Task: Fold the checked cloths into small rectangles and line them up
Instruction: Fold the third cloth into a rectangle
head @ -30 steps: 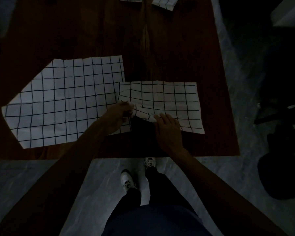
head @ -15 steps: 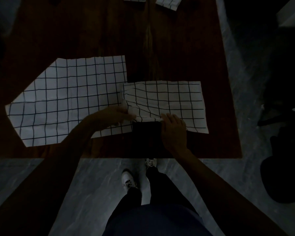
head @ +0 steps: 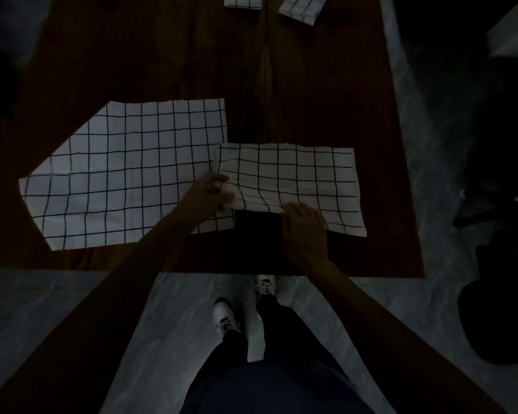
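Observation:
A folded white checked cloth (head: 305,180) lies as a long strip on the dark wooden table (head: 326,85), right of centre. My left hand (head: 210,194) pinches its near left corner, which is lifted a little. My right hand (head: 304,231) grips the strip's near edge at the middle. A larger checked cloth (head: 126,174) lies spread flat to the left, partly under the strip's left end. Two small folded checked cloths, one (head: 243,1) beside the other (head: 304,7), sit at the table's far edge.
The table's near edge runs just behind my hands, with grey marbled floor (head: 177,324) and my two shoes below it. Dark shapes, hard to make out, stand on the floor at the right (head: 500,318).
The strip's near left corner has been drawn up and flattened toward the strip. My left hand moved slightly up and right with it; my right hand stayed on the near edge.

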A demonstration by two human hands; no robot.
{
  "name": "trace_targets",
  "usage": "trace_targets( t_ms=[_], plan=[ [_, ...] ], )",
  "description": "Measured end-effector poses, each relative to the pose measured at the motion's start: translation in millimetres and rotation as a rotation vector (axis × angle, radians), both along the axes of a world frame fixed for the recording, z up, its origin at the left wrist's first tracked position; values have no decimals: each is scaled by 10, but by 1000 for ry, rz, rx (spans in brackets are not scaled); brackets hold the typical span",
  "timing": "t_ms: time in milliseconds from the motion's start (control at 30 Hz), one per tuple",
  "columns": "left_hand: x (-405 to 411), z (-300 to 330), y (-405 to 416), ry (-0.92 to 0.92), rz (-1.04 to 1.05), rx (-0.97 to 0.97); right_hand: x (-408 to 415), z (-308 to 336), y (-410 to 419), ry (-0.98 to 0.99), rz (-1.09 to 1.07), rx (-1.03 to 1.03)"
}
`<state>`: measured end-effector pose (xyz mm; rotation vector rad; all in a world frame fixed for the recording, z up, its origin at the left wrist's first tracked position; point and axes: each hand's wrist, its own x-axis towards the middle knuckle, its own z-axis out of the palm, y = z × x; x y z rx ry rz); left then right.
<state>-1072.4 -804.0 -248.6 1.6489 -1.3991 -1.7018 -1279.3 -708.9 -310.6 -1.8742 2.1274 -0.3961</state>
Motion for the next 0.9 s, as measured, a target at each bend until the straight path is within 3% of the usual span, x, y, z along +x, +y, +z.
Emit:
trace_targets(
  t_ms=[100,200,300,367,433,533,700,900],
  plan=[
    [46,-48,22,-45,191,-88,-18,-17,25,5,17,-16],
    [136,-157,96,-238,247,-140,-54,-71,80,21,60,-17],
    [175,-225,214,-482,275,-444,-40,-137,156,25,166,67],
    [89,-260,308,-514,71,-621,-45,-189,202,60,216,143],
    [-46,-364,425,-538,-264,-718,-69,-214,228,85,237,192],
    [-201,-600,624,-676,-629,-670,-82,-189,248,56,248,232],
    [-92,-1015,842,-816,-760,-556,-38,-207,289,0,132,108],
    [-164,-1050,768,-850,-660,-751,-62,-492,183,82,11,195]
  ],
)
